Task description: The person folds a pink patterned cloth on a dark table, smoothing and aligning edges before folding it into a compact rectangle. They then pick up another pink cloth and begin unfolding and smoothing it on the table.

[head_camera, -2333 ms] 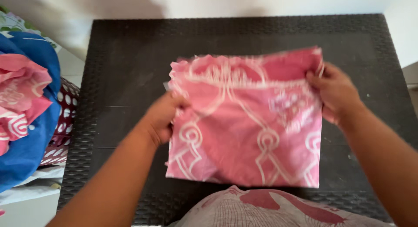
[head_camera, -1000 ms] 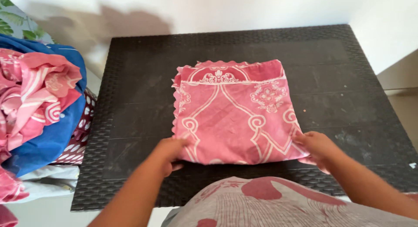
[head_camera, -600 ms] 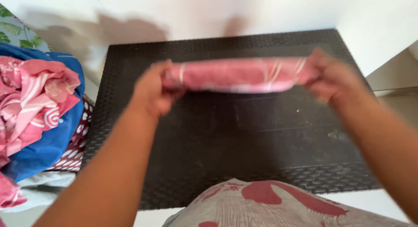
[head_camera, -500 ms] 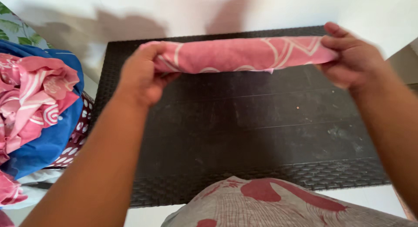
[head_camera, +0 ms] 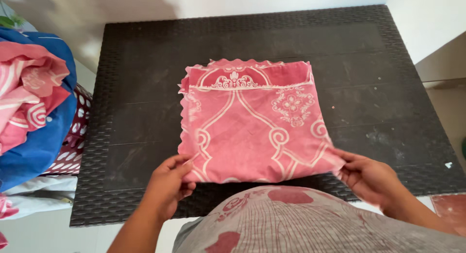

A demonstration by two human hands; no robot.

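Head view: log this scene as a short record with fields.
surface: dark woven-pattern table
item: folded pink cloth with white ornamental print and scalloped edge, lying flat on the table
left hand: pinching the cloth's near left corner
right hand: gripping the near right corner
beside the table: heap of pink and blue fabrics, at its left

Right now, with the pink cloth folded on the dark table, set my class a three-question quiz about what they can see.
1. True or false: the pink patterned cloth lies folded on the dark woven table.
2. Which corners do the left hand and right hand grip: A far, B near?
3. Fill in: the laundry pile sits to the person's ____.

Key: 1 true; 2 B; 3 left.
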